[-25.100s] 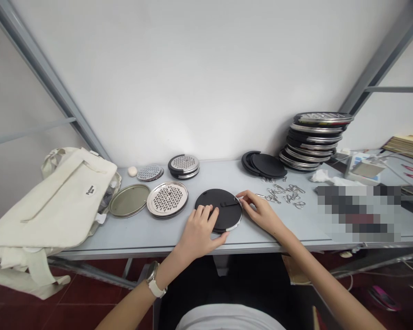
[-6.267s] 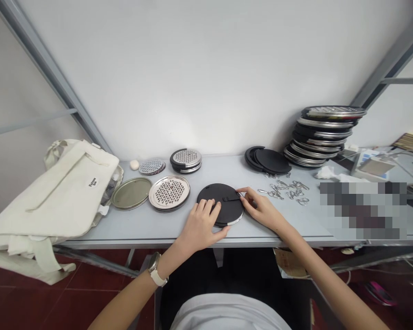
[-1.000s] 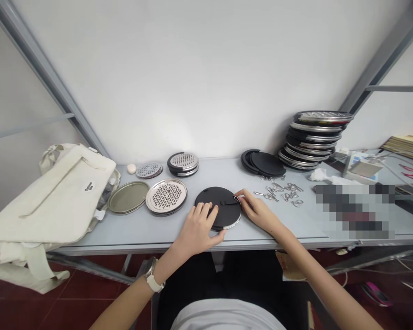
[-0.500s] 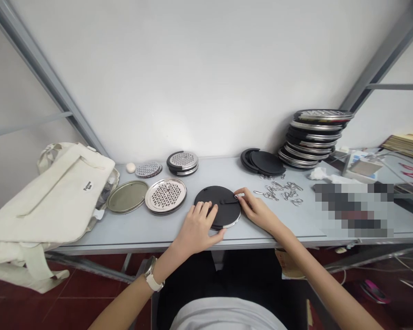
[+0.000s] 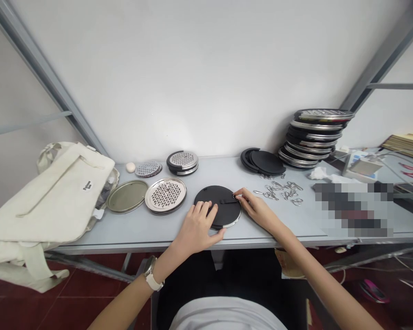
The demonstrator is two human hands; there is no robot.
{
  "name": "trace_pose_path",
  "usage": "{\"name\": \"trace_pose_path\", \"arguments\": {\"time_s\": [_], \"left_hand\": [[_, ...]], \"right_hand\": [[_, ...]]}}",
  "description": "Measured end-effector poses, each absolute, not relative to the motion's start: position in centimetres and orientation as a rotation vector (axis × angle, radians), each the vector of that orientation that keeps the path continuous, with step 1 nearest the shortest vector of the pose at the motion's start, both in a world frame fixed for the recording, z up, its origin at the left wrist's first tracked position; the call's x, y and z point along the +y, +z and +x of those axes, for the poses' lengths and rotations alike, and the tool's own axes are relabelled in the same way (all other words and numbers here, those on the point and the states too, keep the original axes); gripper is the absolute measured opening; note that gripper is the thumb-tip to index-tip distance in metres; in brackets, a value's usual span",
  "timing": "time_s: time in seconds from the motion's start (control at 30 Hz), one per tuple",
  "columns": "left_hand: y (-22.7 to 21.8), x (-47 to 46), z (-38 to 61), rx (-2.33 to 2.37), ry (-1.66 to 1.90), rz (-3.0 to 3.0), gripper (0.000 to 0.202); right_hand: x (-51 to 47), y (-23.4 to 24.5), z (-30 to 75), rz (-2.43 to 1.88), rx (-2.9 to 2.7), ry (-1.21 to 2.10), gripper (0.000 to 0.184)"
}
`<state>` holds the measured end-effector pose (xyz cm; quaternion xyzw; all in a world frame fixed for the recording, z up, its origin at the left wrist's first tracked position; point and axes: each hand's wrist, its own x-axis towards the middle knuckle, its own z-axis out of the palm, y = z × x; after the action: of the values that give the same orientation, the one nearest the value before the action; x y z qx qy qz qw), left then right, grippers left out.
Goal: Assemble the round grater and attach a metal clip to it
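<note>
A round black disc with a silver rim [image 5: 222, 201] lies on the grey table [image 5: 248, 229] in front of me. My left hand [image 5: 197, 228] rests flat on the disc's near left part, fingers spread. My right hand [image 5: 256, 207] pinches a small metal clip at the disc's right edge, beside a black tab on the disc. A scatter of several loose metal clips [image 5: 284, 191] lies just right of that hand.
Left of the disc lie a perforated steel disc [image 5: 165, 195], a plain metal lid [image 5: 127, 195], a small perforated disc [image 5: 148, 168] and a black-rimmed grater disc [image 5: 182, 162]. A cream bag [image 5: 51, 197] sits far left. Black lids [image 5: 264, 162] and a tall disc stack [image 5: 313, 137] stand back right.
Hardly anything has moved. My right fingertips have shifted slightly in toward the disc's right edge with the small clip; my left hand stays on the disc.
</note>
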<state>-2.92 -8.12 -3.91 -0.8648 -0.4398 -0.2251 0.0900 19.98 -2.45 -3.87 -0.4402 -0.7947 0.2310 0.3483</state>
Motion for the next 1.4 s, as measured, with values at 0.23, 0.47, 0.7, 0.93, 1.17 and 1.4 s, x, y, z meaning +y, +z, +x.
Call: {"name": "trace_pose_path", "arguments": {"time_s": [0.23,0.47,0.7,0.93,1.17,1.4], "left_hand": [[-3.96,-8.13,-2.93,-1.314,-0.669,-2.577,0.054],[-3.92,-8.09,-2.84,-1.322,-0.663,-2.572,0.054],[-3.99,-8.12,-2.90,-1.318,-0.665,-2.583,0.054],[-3.97,-8.12,-2.90,-1.314,-0.658,-2.581,0.055],[-3.95,-8.10,-2.93,-1.306,-0.669,-2.570,0.054],[-3.93,-8.07,-2.92,-1.307,-0.660,-2.575,0.054]], "right_hand": [[-2.41,-4.10,20.10,-1.188,-2.080,0.584,0.018],[-2.52,-4.05,20.09,-1.180,-2.077,0.591,0.018],[-2.56,-4.21,19.95,-1.151,-2.052,0.632,0.017],[-2.49,-4.35,20.07,-1.156,-2.043,0.649,0.017],[-2.52,-4.15,20.02,-1.173,-2.039,0.671,0.014],[-2.43,-4.25,20.09,-1.197,-2.037,0.676,0.014]]}}
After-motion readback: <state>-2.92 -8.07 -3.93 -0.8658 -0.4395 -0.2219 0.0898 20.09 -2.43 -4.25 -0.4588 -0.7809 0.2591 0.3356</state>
